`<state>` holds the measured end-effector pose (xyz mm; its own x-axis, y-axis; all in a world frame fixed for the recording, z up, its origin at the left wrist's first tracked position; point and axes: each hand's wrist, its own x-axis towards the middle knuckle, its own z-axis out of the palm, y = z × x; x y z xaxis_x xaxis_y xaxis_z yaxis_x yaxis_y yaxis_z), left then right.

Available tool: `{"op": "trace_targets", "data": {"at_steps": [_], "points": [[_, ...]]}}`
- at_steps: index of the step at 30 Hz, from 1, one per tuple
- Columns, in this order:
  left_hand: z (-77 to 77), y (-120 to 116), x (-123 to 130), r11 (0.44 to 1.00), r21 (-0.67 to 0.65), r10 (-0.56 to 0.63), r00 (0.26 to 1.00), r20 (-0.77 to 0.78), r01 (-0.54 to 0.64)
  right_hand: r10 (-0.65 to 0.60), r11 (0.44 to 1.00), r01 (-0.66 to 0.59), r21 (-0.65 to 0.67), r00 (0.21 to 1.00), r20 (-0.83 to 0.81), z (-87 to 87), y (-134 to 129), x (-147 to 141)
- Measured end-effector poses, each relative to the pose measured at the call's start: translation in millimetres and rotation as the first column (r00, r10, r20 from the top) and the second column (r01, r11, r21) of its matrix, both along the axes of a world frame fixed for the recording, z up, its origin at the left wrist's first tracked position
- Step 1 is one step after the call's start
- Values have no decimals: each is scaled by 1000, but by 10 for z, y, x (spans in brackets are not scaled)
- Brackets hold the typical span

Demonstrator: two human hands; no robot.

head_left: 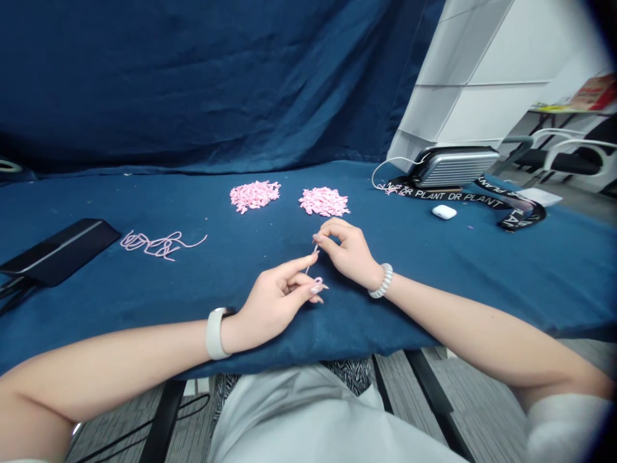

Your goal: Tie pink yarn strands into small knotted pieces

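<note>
On the blue cloth [159, 302] covering the work surface, both hands work close together near the front edge. The right hand [349, 254] has its thumb and fingertips closed in a pinch at the upper end of a thin pale rod [312, 258]. The rod stands tilted between the hands, above the cloth. The left hand [272, 305] is partly closed, with its index finger extended toward the rod and its remaining fingers curled. A small loop of pink cord [318, 281] lies at the left fingertips; whether those fingers grip it cannot be determined from this view.

The operation in hand is close two-handed work on the rod and pink cord. A white watch strap [215, 333] encircles the left wrist, and a white coiled bracelet [380, 281] encircles the right.

Beyond the hands lie two heaps of pink pieces [254, 196] [324, 202], set side by side. A loose length of pink cord [157, 244] lies farther left, just beside a black flat case [58, 251]. To the right are a ridged silver case [453, 167], a white earbud case [443, 212], and a black printed lanyard [511, 206].
</note>
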<state>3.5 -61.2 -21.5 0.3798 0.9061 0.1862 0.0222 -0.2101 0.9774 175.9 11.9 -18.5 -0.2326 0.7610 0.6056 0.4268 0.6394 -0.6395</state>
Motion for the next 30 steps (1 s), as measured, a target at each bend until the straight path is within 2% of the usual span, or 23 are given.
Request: {"op": "trace_targets", "data": {"at_steps": [3,7,15,22,27,29,30], "points": [[25,33,16,994,-96,60,998,19,-58,-66,998,66,-6,998,-19,6,61,49],[18,65,5,991,-119,69,997,28,-65,-127,992,126,-28,991,-31,12,125,101],[-23,87,12,976,-217,65,989,130,-36,-124,992,124,-24,992,-5,-5,129,87],[-40,74,16,958,-286,52,987,153,-7,-99,995,99,-19,995,6,-44,142,79],[-34,65,11,972,-237,20,994,104,5,-93,995,94,-17,995,20,-56,153,73],[-14,37,1,990,-140,-9,999,38,15,-96,995,96,-23,995,18,-58,162,77],[-3,18,-8,998,-48,-32,999,-14,32,-100,995,100,-28,995,18,-59,166,79]]}}
